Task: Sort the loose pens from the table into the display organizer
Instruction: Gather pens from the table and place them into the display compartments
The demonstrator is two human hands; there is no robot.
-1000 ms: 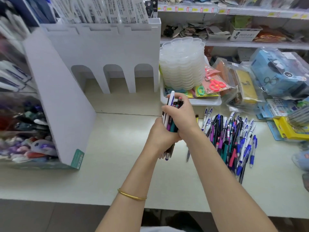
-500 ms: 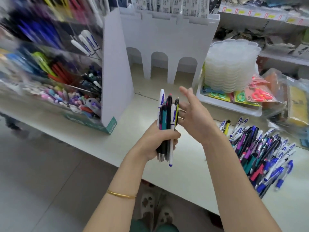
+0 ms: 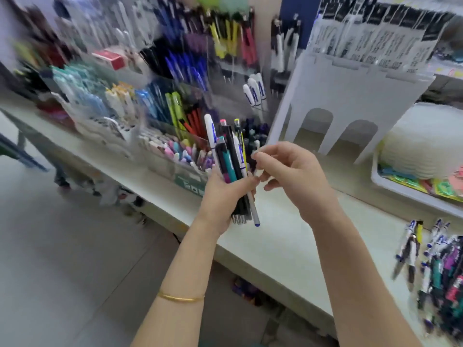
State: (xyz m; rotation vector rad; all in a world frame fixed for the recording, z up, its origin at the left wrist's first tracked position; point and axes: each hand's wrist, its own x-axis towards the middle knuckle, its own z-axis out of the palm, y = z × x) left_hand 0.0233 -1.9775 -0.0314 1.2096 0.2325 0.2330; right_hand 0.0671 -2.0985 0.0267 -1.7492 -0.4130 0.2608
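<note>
A: Gripping pen bundle [image 3: 230, 159] upright: left hand [image 3: 223, 196], over table [image 3: 275, 242] edge, before display organizer [image 3: 187, 180].
B: Right hand [image 3: 294, 177]?
A: Fingers curled beside pen bundle; pinching or not, cannot tell. Loose pens [image 3: 441, 271] lie far right.

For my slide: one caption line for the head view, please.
Left hand grips a bundle of pens; right hand hovers beside it, before the display organizer.

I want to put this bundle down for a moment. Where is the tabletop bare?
The bundle in your left hand would likely fit on the bare tabletop between the display organizer and the loose pens, before the white cardboard stand. Crowded: the organizer itself, the pen pile, the tray behind it.
</note>
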